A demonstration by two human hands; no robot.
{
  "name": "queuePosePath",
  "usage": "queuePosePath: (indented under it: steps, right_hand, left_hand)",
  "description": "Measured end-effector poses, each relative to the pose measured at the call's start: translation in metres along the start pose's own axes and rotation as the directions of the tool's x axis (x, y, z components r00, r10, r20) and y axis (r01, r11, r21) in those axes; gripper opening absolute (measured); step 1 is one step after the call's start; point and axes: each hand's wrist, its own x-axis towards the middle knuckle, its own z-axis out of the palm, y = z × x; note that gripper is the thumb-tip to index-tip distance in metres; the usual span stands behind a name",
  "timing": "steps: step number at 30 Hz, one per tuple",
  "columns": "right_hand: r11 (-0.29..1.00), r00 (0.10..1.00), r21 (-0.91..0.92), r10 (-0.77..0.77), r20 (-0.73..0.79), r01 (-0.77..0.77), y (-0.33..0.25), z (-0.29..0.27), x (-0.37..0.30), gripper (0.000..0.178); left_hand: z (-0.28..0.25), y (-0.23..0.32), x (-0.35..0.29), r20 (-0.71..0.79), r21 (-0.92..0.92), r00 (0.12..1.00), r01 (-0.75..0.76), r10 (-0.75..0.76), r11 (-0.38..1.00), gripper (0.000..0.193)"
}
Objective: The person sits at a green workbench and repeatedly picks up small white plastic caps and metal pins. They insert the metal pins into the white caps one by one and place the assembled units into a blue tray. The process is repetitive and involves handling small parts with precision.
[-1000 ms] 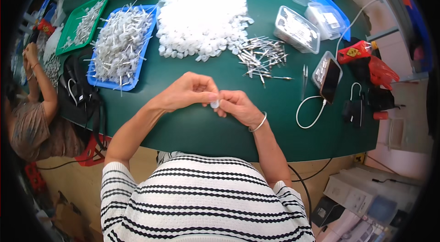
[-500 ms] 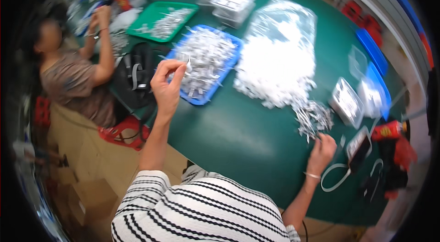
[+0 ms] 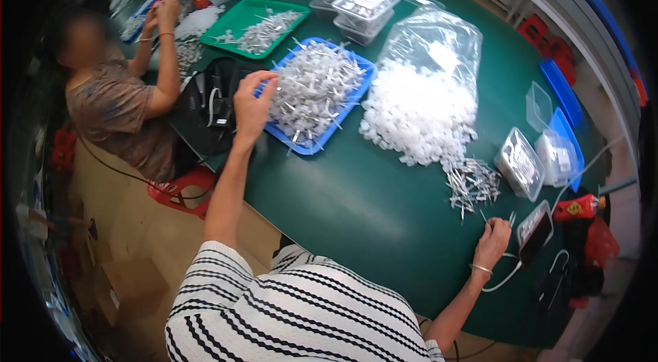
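Observation:
My left hand (image 3: 253, 107) is over the left rim of a blue tray (image 3: 317, 150) heaped with white plastic caps fitted on metal pins (image 3: 315, 91). Its thumb and fingertips are pinched together; whatever is between them is too small to make out. At the right, my right hand (image 3: 492, 244) is closed, with a thin metal pin (image 3: 483, 216) sticking out from its fingertips. Just beyond that hand lies a loose pile of metal pins (image 3: 473, 184). It touches a large heap of white plastic caps (image 3: 418, 115) spilling from a clear plastic bag (image 3: 439, 36).
A co-worker (image 3: 116, 108) sits at the left, both hands raised. Behind the blue tray are a green tray (image 3: 250, 9) and stacked clear boxes (image 3: 367, 9). Rightward stand a clear box of metal parts (image 3: 519, 163), a phone (image 3: 536, 239) with a white cable, and a red bottle (image 3: 577, 207).
My left hand has moved slightly up; the small white piece at its fingertips no longer shows. My right hand has drawn back a little from the pin pile, with a pin in its fingers.

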Motion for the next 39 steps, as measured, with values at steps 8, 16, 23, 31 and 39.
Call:
queuePosePath:
  steps: [8,16,23,31,39]
  right_hand:
    - [0.697,0.972,0.68,0.209,0.109,-0.226,-0.037,-0.02,0.007,0.015]
    - [0.114,0.924,0.917,0.047,0.379,-0.382,-0.1,0.004,0.003,0.012]
    - [-0.148,0.936,0.924,-0.041,0.349,-0.351,-0.083,0.008,-0.007,0.012]
    - [-0.492,0.866,0.715,-0.231,0.443,-0.497,-0.129,0.014,0.0,0.025]
    - [-0.597,0.823,0.62,-0.124,0.554,-0.508,-0.128,0.027,-0.011,0.014]
  left_hand:
    - [0.027,0.098,-0.053,0.246,-0.203,0.962,-0.064,0.114,0.977,0.012]
    - [0.126,0.092,-0.088,0.411,0.014,0.816,-0.451,0.405,0.893,0.013]
    - [0.118,0.105,-0.091,0.32,-0.202,0.87,-0.325,0.376,0.924,0.013]
    - [0.119,0.165,-0.134,0.847,-0.515,0.531,0.82,0.004,0.251,0.01]
    - [0.114,0.177,-0.144,0.88,-0.451,0.473,0.802,0.045,0.392,0.022]
